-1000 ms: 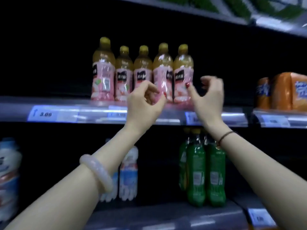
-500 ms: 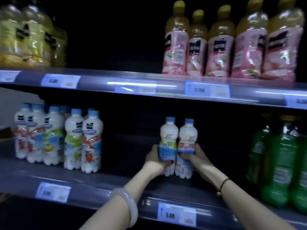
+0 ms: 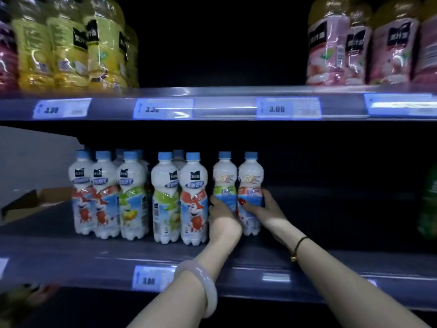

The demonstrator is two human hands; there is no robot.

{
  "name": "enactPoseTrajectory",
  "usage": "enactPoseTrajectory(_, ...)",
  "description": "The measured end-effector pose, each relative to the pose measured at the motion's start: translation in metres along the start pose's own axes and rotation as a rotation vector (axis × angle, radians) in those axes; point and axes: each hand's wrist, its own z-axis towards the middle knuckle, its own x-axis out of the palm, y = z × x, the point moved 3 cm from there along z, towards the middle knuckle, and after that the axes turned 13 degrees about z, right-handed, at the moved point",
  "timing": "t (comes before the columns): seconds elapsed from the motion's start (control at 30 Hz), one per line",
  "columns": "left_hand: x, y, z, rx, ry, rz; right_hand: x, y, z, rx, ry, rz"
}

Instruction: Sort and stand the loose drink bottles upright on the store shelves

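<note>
Two white milk-drink bottles with blue caps stand upright on the lower shelf point(image 3: 307, 254). My left hand point(image 3: 222, 218) grips the left one, a green-labelled bottle point(image 3: 224, 176). My right hand point(image 3: 262, 207) grips the right one, an orange-labelled bottle point(image 3: 251, 176). Both held bottles sit right beside a row of several similar white bottles point(image 3: 139, 197) to their left, with the red-labelled end bottle point(image 3: 194, 200) almost touching my left hand.
The upper shelf point(image 3: 224, 102) carries yellow juice bottles point(image 3: 71, 48) at left and pink-labelled bottles point(image 3: 369, 48) at right, with a dark gap between. Green bottles point(image 3: 429, 202) stand at the far right of the lower shelf. Cardboard point(image 3: 35, 200) lies at left.
My hands dropped from the upper pink bottles to the lower shelf, took hold of the two white bottles and slid them left up against the row.
</note>
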Motion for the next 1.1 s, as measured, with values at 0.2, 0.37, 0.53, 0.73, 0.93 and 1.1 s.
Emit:
enactPoseTrajectory(0.2,0.004,-0.006,0.002,-0.101,0.064,-0.088,-0.001,-0.004,0.005,0.041,-0.063,-0.025)
enactPoseTrajectory(0.37,-0.018,-0.008,-0.026,0.344,-0.144,-0.067,0.005,-0.009,0.012,0.084,-0.031,0.028)
enactPoseTrajectory(0.53,-0.024,0.004,-0.023,0.458,-0.141,-0.081,0.042,-0.010,0.010,0.051,0.048,-0.005)
enactPoseTrajectory(0.73,-0.022,0.012,-0.018,0.429,-0.115,-0.124,0.063,-0.012,0.009,0.061,0.038,-0.035)
enactPoseTrajectory(0.93,-0.018,0.014,-0.017,0.435,-0.127,-0.152,0.057,-0.002,0.003,0.092,-0.022,-0.100)
enactPoseTrajectory(1.1,-0.023,0.010,-0.024,0.406,-0.107,-0.093,0.041,0.007,-0.018,0.088,-0.106,-0.143)
